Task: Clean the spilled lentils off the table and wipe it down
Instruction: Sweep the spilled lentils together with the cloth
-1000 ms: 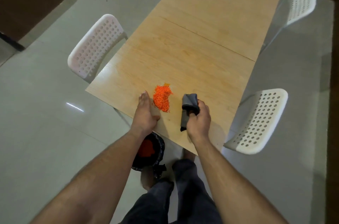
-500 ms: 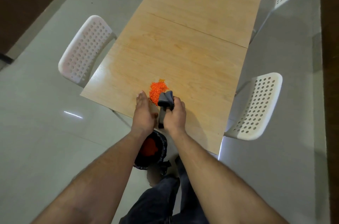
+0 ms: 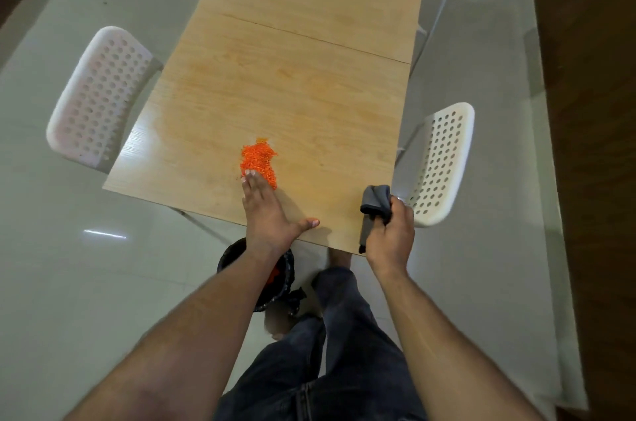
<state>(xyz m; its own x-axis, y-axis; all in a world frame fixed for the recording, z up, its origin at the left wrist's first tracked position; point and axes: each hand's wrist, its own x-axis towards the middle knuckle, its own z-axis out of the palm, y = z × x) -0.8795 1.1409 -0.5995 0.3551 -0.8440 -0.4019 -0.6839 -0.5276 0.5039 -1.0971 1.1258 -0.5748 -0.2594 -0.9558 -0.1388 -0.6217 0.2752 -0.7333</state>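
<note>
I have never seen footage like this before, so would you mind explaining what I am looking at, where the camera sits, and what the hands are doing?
There is no machine here: a person wears a wide-angle camera on the head, so the one view looks forward and down over their own arms. Before them is a long light wooden table with white perforated plastic chairs at its sides. On the table, near its closest edge, lies a small pile of bright orange lentils. The left hand lies flat on the table, its straight fingers reaching the pile's near edge. The right hand grips a bunched dark grey cloth over the table's near right corner. On the floor below the edge stands a black-lined bin with some orange already inside, partly hidden by the left arm.
</note>
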